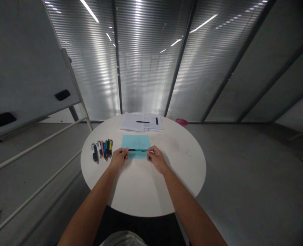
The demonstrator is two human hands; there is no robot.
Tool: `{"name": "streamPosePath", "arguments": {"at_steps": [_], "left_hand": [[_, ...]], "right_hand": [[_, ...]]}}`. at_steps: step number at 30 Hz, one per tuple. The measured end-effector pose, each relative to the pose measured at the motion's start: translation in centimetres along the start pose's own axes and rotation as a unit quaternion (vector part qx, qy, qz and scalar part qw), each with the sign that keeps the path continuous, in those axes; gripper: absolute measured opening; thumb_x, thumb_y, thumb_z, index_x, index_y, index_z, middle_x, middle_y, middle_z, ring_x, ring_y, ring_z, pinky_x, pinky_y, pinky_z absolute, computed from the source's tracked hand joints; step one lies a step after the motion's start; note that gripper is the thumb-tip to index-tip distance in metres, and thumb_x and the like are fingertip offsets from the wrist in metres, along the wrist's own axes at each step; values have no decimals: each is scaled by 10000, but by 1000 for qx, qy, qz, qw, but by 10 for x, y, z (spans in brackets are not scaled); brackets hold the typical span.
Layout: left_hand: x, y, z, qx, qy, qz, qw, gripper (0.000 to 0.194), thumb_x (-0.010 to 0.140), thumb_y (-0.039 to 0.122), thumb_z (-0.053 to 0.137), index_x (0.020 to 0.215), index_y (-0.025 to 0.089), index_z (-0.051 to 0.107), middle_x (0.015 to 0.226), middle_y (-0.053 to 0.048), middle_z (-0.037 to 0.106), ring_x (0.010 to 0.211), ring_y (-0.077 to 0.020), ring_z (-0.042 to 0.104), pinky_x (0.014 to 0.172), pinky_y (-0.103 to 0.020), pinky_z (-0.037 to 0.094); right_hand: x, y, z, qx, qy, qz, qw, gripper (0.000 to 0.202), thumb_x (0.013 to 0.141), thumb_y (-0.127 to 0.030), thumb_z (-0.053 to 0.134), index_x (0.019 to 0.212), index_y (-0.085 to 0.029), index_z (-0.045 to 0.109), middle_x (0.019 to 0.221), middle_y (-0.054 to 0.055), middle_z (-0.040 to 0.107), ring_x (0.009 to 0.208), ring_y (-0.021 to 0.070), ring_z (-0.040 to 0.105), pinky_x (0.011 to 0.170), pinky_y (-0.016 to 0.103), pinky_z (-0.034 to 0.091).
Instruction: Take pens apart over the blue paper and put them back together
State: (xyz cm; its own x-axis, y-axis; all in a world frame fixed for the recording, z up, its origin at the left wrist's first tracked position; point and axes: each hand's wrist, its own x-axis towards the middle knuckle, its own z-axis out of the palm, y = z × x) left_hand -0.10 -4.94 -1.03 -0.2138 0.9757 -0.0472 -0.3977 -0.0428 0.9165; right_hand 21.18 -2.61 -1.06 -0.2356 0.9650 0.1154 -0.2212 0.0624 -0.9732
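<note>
A green and black pen [138, 150] is stretched level between both hands, over a light blue sheet [136, 140] on the round white table [187, 153]. My left hand [119, 158] pinches the pen's black end at the sheet's left side. At the right side, my right hand [155, 158] pinches the other end, with fingers closed. Several pens and markers [105, 149] lie side by side to the left of the sheet.
Behind the blue sheet lie white papers [132, 122] with a dark pen [142, 122] on them. A whiteboard [25, 61] on a white metal frame stands at the left. A pink object [182, 122] shows beyond the table's back right edge.
</note>
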Motion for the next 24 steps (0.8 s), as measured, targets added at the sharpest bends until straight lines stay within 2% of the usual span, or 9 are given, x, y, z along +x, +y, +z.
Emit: {"name": "streamPosePath", "arguments": {"at_steps": [5,11,14,20,24], "left_hand": [[-2,2,1,-14,-7,14,1000,357,613,388,817,643,141,562,592,19,532,485,-57,429,472,-204,310],[-3,0,-2,-5,-16,24,1000,330,648,392,795,745,139,606,641,15,555,500,-59,439,485,-205,320],[-1,-2,-3,-8,-15,22,1000,336,644,393,795,737,136,600,651,11,566,500,-57,444,491,-204,326],[0,-2,-3,-11,-17,23,1000,343,646,405,791,721,140,586,630,15,562,485,-56,438,478,-204,321],[-2,0,-2,-19,-22,20,999,330,654,388,792,745,138,597,641,12,571,492,-53,439,481,-199,317]], "right_hand": [[3,-1,4,28,24,17,999,405,673,-431,719,981,-254,525,633,-81,539,436,72,462,422,210,302],[0,-7,5,21,30,53,998,368,745,-560,637,826,-214,541,528,-73,494,394,65,408,375,205,240],[0,-7,4,26,30,54,998,351,728,-524,670,808,-207,542,519,-77,492,396,60,407,382,199,246],[3,-8,5,47,35,60,996,373,644,-417,745,892,-209,559,649,-63,570,444,58,457,407,196,302],[3,-8,6,52,46,52,996,368,640,-415,747,879,-211,555,670,-64,565,440,55,457,404,200,308]]}}
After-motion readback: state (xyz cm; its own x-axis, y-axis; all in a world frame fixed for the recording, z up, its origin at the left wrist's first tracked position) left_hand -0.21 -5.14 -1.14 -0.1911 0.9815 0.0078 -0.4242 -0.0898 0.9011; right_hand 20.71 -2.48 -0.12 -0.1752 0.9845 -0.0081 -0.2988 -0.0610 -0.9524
